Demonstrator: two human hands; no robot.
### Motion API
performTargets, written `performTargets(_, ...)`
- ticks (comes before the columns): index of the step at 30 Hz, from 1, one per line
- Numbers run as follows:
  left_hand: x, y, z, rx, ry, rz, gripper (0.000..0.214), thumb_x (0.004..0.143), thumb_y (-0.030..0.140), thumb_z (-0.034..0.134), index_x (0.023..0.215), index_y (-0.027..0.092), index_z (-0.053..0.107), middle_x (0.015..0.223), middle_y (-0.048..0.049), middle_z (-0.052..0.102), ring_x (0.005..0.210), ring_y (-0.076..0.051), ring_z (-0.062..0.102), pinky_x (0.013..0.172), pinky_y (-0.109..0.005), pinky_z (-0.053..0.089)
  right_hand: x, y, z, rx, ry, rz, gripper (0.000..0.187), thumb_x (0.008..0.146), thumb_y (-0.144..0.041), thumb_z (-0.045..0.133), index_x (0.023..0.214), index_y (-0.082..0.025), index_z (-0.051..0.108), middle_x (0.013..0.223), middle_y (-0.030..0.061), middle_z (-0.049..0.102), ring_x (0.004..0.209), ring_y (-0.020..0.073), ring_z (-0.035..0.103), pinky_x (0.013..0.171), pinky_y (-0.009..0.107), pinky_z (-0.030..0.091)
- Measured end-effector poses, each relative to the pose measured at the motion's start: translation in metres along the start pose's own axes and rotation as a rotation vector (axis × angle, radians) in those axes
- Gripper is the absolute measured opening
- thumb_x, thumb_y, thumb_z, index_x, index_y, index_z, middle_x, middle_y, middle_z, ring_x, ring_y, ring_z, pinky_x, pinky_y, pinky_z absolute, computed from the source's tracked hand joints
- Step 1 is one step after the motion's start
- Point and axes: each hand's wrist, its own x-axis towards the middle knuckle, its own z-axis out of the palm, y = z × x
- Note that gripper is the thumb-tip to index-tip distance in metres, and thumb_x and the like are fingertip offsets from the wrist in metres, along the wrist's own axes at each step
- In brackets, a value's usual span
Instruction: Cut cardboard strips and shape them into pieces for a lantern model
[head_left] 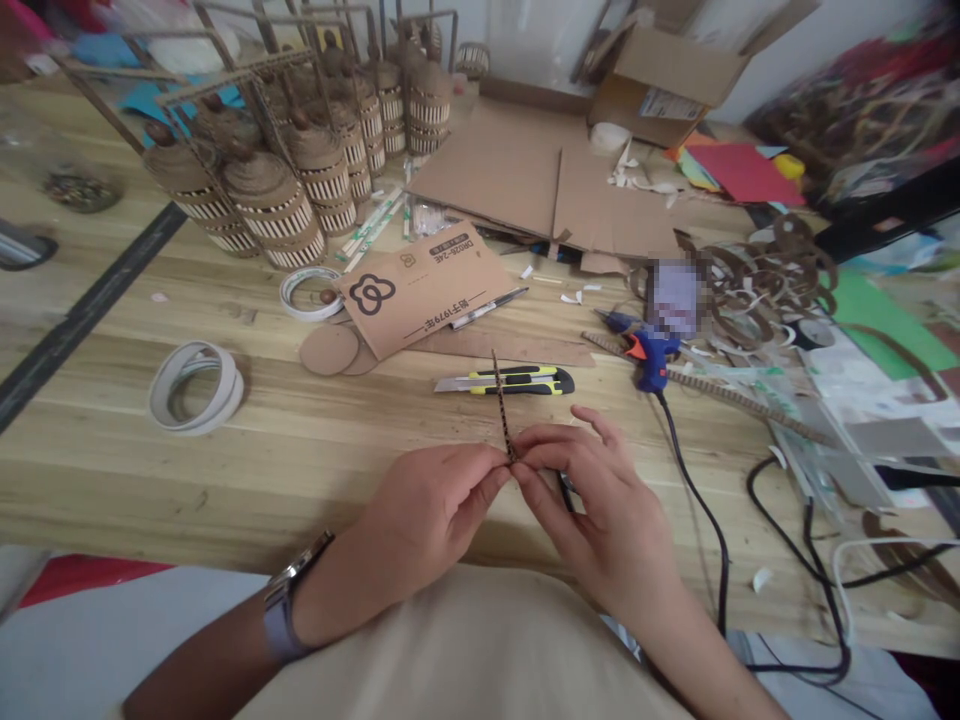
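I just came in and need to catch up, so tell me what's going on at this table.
A person's left hand and right hand pinch the near end of a thin cardboard strip over the wooden table. Just beyond the hands lies a knife with its blade out. A glue gun lies to the right. At the back left stand several lantern-like models.

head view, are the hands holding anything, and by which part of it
A thin brown strip, pinched at its near end by the left hand and the right hand together.
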Motion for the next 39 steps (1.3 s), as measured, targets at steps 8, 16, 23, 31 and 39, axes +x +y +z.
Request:
performTargets(8,-0.002,0.001,-0.001,0.019,-0.010,0.025,0.024,0.101,0.022,0.044,0.086,0.016,0.061,0.078,-0.0005,0.068,0.069,-0.013,0.061,0.065,-0.023,0.044,0.001,0.000,-0.003,0.045,-0.040,-0.004,0.012,0.093,-0.013,0.055,0.091,-0.024,0.050,0.090,-0.0016,0.073,0.086,0.0131,0.071,0.108,0.044,0.035)
performTargets(16,-0.006,0.001,-0.004,0.074,-0.010,0.090,0.027,0.101,0.023,0.041,0.086,0.018,0.063,0.076,-0.0004,0.069,0.068,-0.015,0.062,0.064,-0.025,0.044,0.003,0.003,-0.014,0.101,-0.059,0.014,0.014,0.090,-0.011,0.058,0.088,-0.024,0.052,0.085,-0.0046,0.074,0.074,0.0110,0.071,0.108,0.043,0.037)
performTargets(23,-0.003,-0.001,-0.004,0.017,-0.057,-0.003,0.027,0.098,0.037,0.052,0.084,0.018,0.064,0.066,0.0023,0.064,0.059,-0.012,0.058,0.056,-0.023,0.037,0.002,-0.003,-0.010,0.074,-0.027,-0.019,0.017,0.089,-0.009,0.057,0.087,-0.024,0.052,0.084,-0.0041,0.073,0.074,0.0116,0.070,0.107,0.044,0.036)
performTargets(31,-0.004,-0.003,-0.003,0.053,-0.025,0.008,0.031,0.100,0.028,0.045,0.076,0.017,0.061,0.061,0.0022,0.060,0.055,-0.011,0.053,0.053,-0.023,0.034,0.000,-0.009,-0.004,0.022,0.037,-0.028,0.018,0.087,-0.006,0.055,0.085,-0.024,0.050,0.084,-0.0033,0.074,0.073,0.0113,0.071,0.107,0.044,0.036)
performTargets(39,-0.002,-0.004,-0.005,0.035,-0.056,0.046,0.028,0.101,0.027,0.044,0.081,0.019,0.062,0.067,0.0016,0.066,0.060,-0.012,0.058,0.055,-0.023,0.038,0.001,-0.007,-0.011,0.048,0.018,-0.006,0.019,0.086,-0.007,0.055,0.084,-0.024,0.049,0.081,-0.0051,0.073,0.069,0.0111,0.070,0.104,0.044,0.040)
